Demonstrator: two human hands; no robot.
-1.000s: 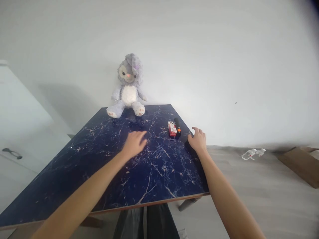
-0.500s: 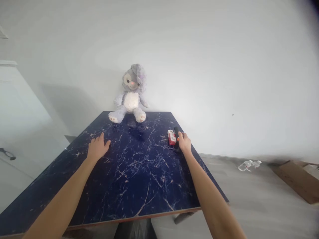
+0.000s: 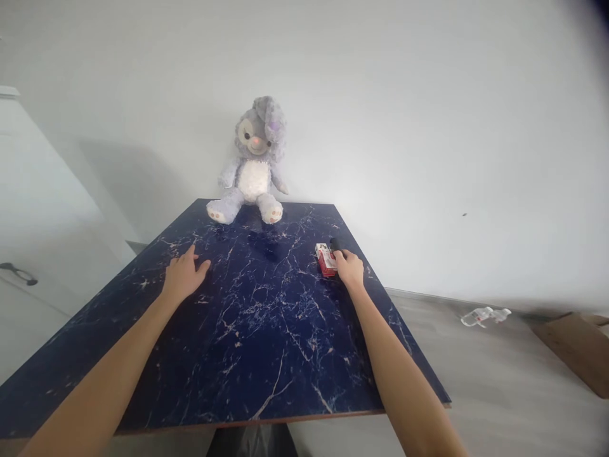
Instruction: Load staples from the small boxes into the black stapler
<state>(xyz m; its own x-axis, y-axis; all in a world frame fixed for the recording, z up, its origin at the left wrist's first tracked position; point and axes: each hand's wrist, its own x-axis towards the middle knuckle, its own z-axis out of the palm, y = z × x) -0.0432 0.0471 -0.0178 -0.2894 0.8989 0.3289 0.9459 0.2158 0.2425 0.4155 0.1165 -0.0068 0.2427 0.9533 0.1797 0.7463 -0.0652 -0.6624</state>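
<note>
My left hand (image 3: 184,275) lies on the left part of the dark blue marbled table (image 3: 257,330), fingers stretched out and nothing in it. Toward the table's right edge, my right hand (image 3: 351,269) is closed around a black cylindrical object (image 3: 335,243), which looks like a small flashlight. Only its far end shows past my fingers. Just left of that hand, a red and white box (image 3: 326,260), like a cigarette pack, rests on the tabletop close to my thumb.
A grey plush toy (image 3: 254,165) with a white belly sits at the table's far edge against the wall. To the left stands a white cabinet (image 3: 33,209) with a dark handle. Clear plastic bottles (image 3: 483,316) and a cardboard box (image 3: 573,346) are on the floor at right.
The view has shifted slightly, so the plush toy sits higher in the picture. My right hand now covers more of the black object. My left hand stays flat on the table.
</note>
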